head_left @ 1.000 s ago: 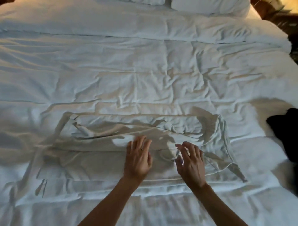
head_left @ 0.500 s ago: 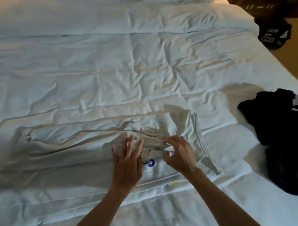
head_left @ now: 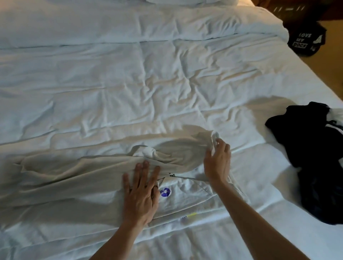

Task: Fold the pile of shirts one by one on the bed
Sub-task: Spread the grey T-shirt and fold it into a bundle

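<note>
On the bed (head_left: pixel 167 78), one white shirt (head_left: pixel 74 178) under flat left hand (head_left: pixel 142 196), right hand (head_left: pixel 218 161) grip pinching its edge.

The shirt (head_left: pixel 89 178) lies stretched sideways across the near part of the bed (head_left: pixel 167 83), running from the left edge toward the middle. On top of it, the left hand (head_left: pixel 142 194) presses flat near its centre, fingers spread. Just to the right, the right hand (head_left: pixel 218 163) pinches the shirt's far right edge, lifted slightly off the cover. Between the two hands, a printed logo (head_left: pixel 165 192) sits on the cloth, close against the left hand's thumb. Further right, well apart from the shirt, a heap of clothes (head_left: pixel 315 167) rests at the bed's right side. Beyond the far right corner, off the bed, a lettered garment (head_left: pixel 306 43) lies. At the head, pillows (head_left: pixel 185 1).
</note>
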A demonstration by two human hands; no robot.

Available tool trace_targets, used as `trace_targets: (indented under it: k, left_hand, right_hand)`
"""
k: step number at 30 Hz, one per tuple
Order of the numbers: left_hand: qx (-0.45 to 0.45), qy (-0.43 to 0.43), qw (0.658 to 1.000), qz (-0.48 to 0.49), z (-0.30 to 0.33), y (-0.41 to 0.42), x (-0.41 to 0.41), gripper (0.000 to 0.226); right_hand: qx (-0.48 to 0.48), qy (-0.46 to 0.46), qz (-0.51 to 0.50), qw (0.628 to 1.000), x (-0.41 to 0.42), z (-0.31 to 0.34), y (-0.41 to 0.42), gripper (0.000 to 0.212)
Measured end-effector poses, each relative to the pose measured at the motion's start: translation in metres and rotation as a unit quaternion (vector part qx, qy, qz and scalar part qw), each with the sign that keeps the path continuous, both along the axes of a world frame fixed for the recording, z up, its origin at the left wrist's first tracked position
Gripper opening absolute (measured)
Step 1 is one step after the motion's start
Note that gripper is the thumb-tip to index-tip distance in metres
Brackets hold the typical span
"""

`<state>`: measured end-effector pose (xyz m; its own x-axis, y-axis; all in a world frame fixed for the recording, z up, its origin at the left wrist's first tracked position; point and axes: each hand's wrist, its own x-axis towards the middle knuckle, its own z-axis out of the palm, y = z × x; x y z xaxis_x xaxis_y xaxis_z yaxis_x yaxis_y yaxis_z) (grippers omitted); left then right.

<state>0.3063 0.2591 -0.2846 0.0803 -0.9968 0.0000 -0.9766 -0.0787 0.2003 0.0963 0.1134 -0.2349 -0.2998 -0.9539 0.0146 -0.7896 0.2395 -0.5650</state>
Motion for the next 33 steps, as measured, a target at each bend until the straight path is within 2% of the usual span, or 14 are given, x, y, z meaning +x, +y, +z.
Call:
trace_targets:
  k: [2,6,8,11,13,15,17,20,22,24,26,29,31,33]
  left_hand:
    - [0.017,0.002,1.0,0.003,0.002,-0.002,0.001,0.06]
    - [-0.017,0.046,0.999,0.013,0.024,-0.007,0.016,0.052]
    - [-0.03,0.039,0.997,0.052,0.028,-0.003,0.047,0.056]
    - [0.01,0.008,0.994,0.111,0.016,0.021,0.116,0.058]
    - [0.043,0.012,0.997,0.061,0.013,0.043,0.159,0.058]
    - [0.014,0.051,0.998,-0.03,0.019,0.057,0.193,0.054]
    - [-0.038,0.081,0.994,-0.065,0.034,0.057,0.226,0.044]
    - [-0.062,0.086,0.994,0.028,0.057,0.041,0.283,0.039]
    - [-0.02,0.045,0.996,0.074,0.067,0.025,0.319,0.045]
    - [0.094,0.004,0.993,0.078,0.071,0.011,0.344,0.056]
    - [0.177,0.006,0.981,0.076,0.073,-0.001,0.356,0.061]
    - [0.201,-0.002,0.976,0.08,0.074,-0.008,0.356,0.049]
    - [0.207,0.011,0.973,0.106,0.08,-0.01,0.354,0.046]
    - [0.206,0.061,0.966,0.145,0.091,-0.013,0.357,0.038]
  right_hand:
    - [-0.056,0.069,0.089,0.992,0.019,0.004,0.03,0.054]
    - [0.018,0.128,0.342,0.931,0.05,-0.017,0.083,0.06]
    - [0.051,0.161,0.365,0.916,0.055,-0.033,0.094,0.062]
    - [0.081,0.185,0.311,0.929,0.067,-0.041,0.099,0.064]
    - [0.052,0.157,0.282,0.945,0.084,-0.033,0.108,0.065]
    - [-0.014,0.112,0.306,0.945,0.115,-0.016,0.128,0.067]
    - [-0.073,0.072,0.381,0.919,0.155,-0.008,0.159,0.066]
    - [-0.098,0.009,0.497,0.862,0.232,-0.001,0.21,0.06]
    - [-0.049,0.028,0.575,0.816,0.279,-0.003,0.237,0.071]
    - [0.01,0.062,0.619,0.783,0.315,-0.007,0.258,0.075]
    - [0.024,0.06,0.617,0.784,0.341,-0.009,0.268,0.058]
    - [0.033,0.059,0.577,0.814,0.365,-0.006,0.268,0.031]
    - [0.055,0.037,0.538,0.84,0.37,-0.003,0.265,0.021]
    - [0.092,-0.027,0.48,0.872,0.366,0.0,0.261,0.023]
